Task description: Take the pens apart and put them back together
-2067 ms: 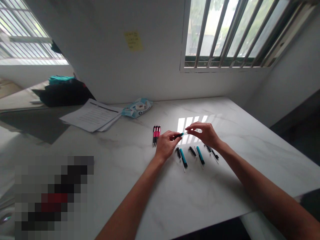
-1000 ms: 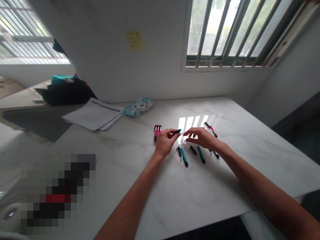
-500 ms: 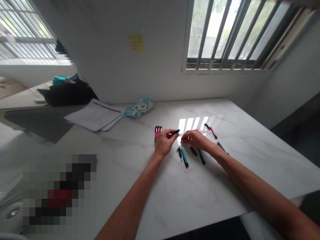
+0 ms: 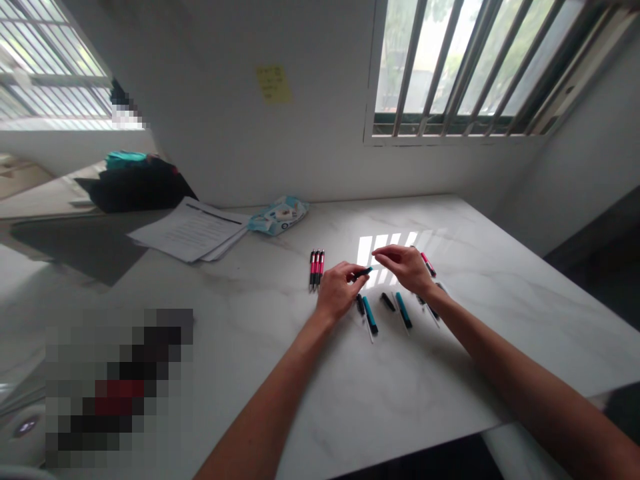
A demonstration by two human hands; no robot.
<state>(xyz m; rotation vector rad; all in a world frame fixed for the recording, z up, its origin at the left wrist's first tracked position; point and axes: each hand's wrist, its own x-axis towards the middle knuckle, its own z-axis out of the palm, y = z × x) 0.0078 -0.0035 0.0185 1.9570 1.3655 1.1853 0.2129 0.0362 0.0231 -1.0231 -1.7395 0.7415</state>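
My left hand (image 4: 340, 290) is closed around a teal-and-black pen barrel (image 4: 369, 271), its teal end pointing right. Just up and to the right, my right hand (image 4: 404, 265) has its fingers pinched together; whatever they hold, if anything, is too small to make out. Below the hands lie pen parts: a teal barrel (image 4: 369, 313) beside a black piece (image 4: 361, 305) and a thin white refill, and another teal barrel (image 4: 404, 310) beside a black piece (image 4: 388, 302). Several red-and-black pens (image 4: 317, 267) stand in a row left of my left hand.
Beyond my right hand lies a red pen part (image 4: 428, 264), with more pieces partly hidden by my right forearm. Printed papers (image 4: 193, 230) and a blue-white packet (image 4: 279, 217) rest near the wall. A yellow note (image 4: 273, 84) is stuck on the wall.
My left hand has moved slightly right and down with the teal-and-black barrel. My right hand has lifted up and to the right, uncovering the pen parts beneath it.
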